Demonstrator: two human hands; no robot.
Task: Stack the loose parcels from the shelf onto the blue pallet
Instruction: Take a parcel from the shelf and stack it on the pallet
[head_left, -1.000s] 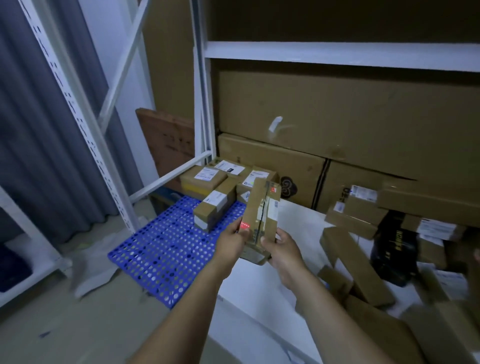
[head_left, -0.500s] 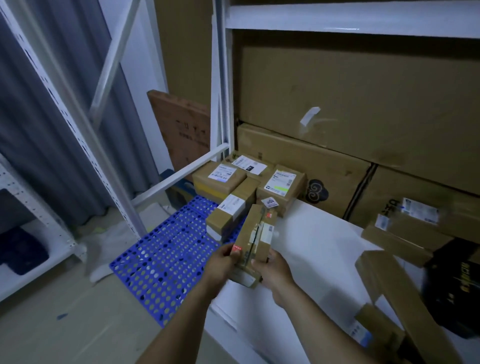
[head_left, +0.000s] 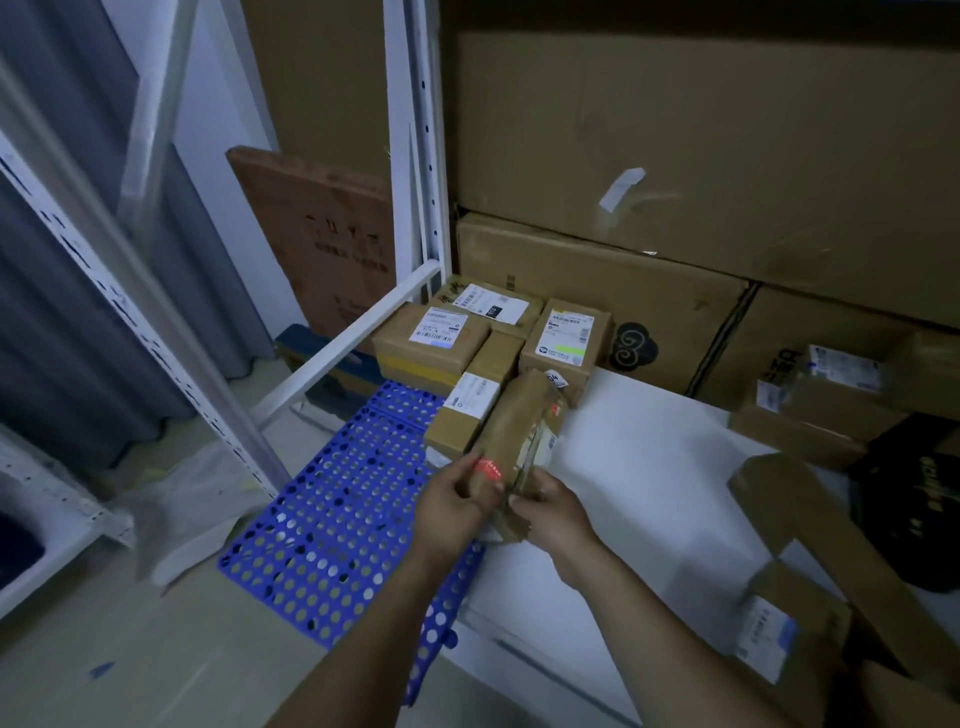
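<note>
A flat brown cardboard parcel (head_left: 519, 431) with a red sticker is held on edge over the right side of the blue perforated pallet (head_left: 332, 519). My left hand (head_left: 454, 501) grips its near left side and my right hand (head_left: 550, 514) grips its near right side. Its far end nearly touches the parcels stacked at the pallet's back: a box with yellow tape (head_left: 428, 340), a narrow box (head_left: 470, 402) and a labelled box (head_left: 566, 338). Loose parcels (head_left: 810, 415) lie on the white shelf (head_left: 639, 467) at right.
White metal rack posts (head_left: 428, 156) and a diagonal brace (head_left: 343, 343) frame the pallet's back and left. Large cartons (head_left: 675, 171) line the wall behind. A long brown box (head_left: 831, 551) and a black box (head_left: 914, 499) sit on the shelf at right.
Both hands have carried the parcel down and forward toward the stacked boxes on the pallet. It has tipped from upright to a lower slant. The view has swung left and closer.
</note>
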